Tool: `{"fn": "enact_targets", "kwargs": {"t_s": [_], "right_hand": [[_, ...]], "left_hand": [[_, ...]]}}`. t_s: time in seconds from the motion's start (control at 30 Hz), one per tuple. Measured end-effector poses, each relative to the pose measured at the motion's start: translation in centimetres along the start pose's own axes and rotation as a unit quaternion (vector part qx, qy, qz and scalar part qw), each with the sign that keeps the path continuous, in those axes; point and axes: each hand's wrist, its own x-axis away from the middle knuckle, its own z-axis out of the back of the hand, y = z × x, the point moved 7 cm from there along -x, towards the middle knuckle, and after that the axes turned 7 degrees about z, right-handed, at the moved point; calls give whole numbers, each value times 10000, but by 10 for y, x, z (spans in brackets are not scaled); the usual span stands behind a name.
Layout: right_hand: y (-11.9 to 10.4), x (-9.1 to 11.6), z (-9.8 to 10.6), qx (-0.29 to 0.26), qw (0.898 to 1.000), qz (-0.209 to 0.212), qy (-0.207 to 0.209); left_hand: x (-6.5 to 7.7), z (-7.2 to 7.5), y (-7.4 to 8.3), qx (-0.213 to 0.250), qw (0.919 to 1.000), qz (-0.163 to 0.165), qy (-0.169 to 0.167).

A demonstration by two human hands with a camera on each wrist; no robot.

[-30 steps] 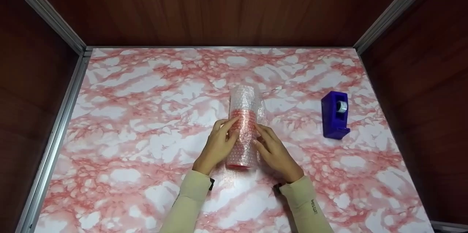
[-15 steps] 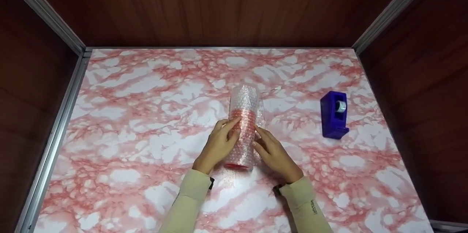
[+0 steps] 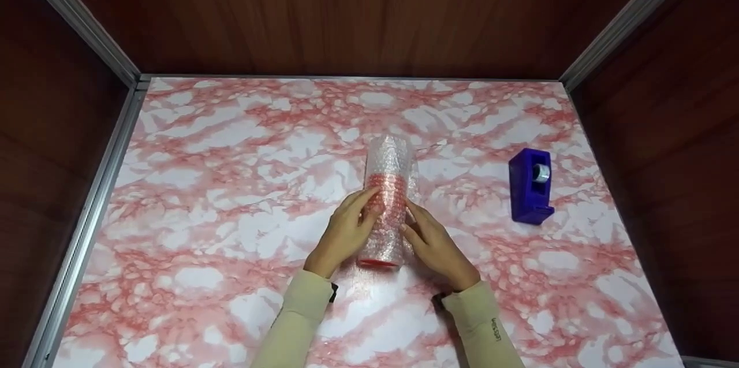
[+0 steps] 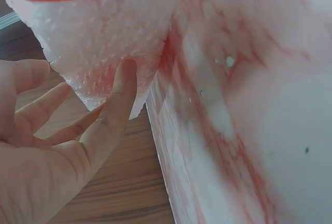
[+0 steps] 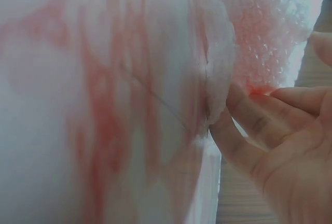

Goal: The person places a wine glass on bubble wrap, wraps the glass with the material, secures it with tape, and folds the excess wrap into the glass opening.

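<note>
We observe a red cylinder jacketed in transparent bubble wrap. The cylinder lies near the middle of the desk, between the two hands, its long axis running away from the person. The red body shows through the lower and middle length; beyond it, the far portion of the wrap appears clear and whitish. At the near end we see a red end face, which the left wrist view renders as a smooth orange-red surface bordered by the wrap. The bubbles give the surface a dimpled texture with bright highlights. Along the right side, a loose flap of the wrap stands out from the body.

The left hand bears on the left side and upper surface of the cylinder; its grip is relaxed, the fingers extended along the wrap. The right hand touches the wrap on the right side; its grip is likewise relaxed, with fingers nearly straight.

To the right, well apart from the cylinder, we note a purple tape dispenser carrying a tape roll. We see pale sleeves on both forearms.
</note>
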Motion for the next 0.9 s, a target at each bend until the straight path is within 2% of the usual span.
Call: {"fn": "enact_targets", "kwargs": {"t_s": [0.33, 0.5, 0.7, 0.9], "right_hand": [[0, 1, 4, -105, 9995, 211, 223], [2, 0, 5, -207, 9994, 32, 258], [2, 0, 4, -139, 9996, -19, 224], [4, 2, 3, -149, 9994, -194, 227]], "left_hand": [[1, -5, 3, -115, 9999, -53, 50], [1, -8, 6, -182, 9996, -181, 91], [2, -9, 9, -208, 9997, -153, 18], [1, -11, 13, -328, 9988, -361, 92]]}}
